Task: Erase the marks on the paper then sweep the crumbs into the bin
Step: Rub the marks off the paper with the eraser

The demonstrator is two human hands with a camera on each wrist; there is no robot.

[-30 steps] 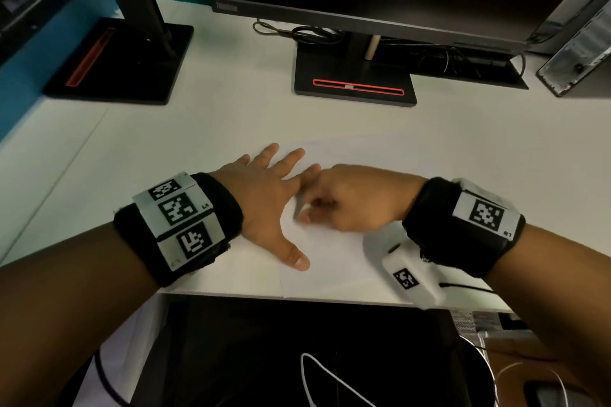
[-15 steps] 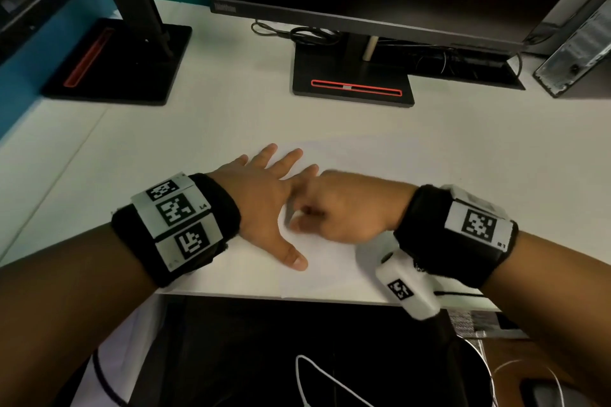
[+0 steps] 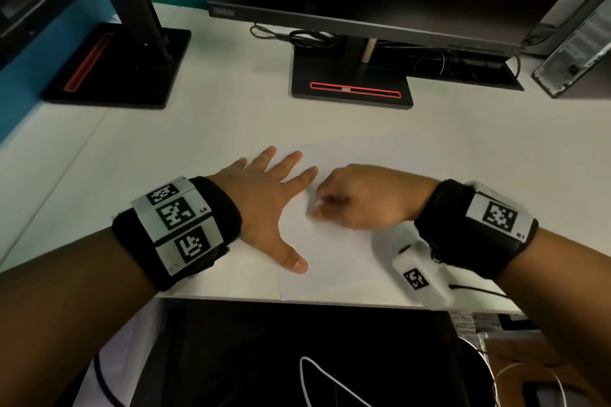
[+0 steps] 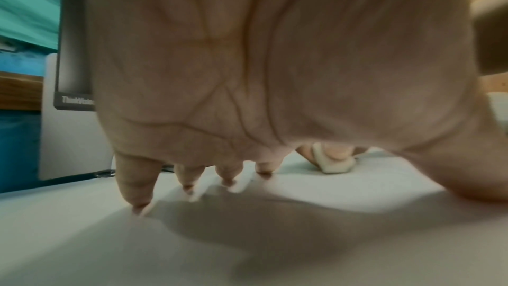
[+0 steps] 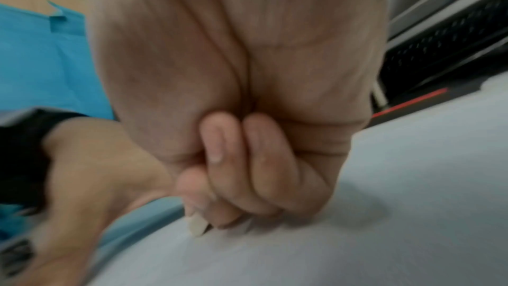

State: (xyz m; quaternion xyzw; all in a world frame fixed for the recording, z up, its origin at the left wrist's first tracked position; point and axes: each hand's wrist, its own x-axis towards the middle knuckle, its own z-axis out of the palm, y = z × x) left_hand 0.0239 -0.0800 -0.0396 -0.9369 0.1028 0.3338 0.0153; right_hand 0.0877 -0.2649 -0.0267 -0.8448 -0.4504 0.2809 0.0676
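Note:
A white sheet of paper lies on the white desk near its front edge. My left hand lies flat on the paper's left part with fingers spread, pressing it down. My right hand is curled beside the left index finger and pinches a small white eraser, whose tip touches the paper. In the head view the eraser is hidden by the fist. No marks or crumbs show clearly on the paper, and no bin is in view.
A monitor on a black stand rises behind the paper, with a second stand at the back left and a computer case at the back right. Cables lie under the monitor. The desk's front edge runs just below the paper.
My right hand with the eraser has shifted slightly back and forth over the paper beside the left index finger. My left hand has stayed flat in place.

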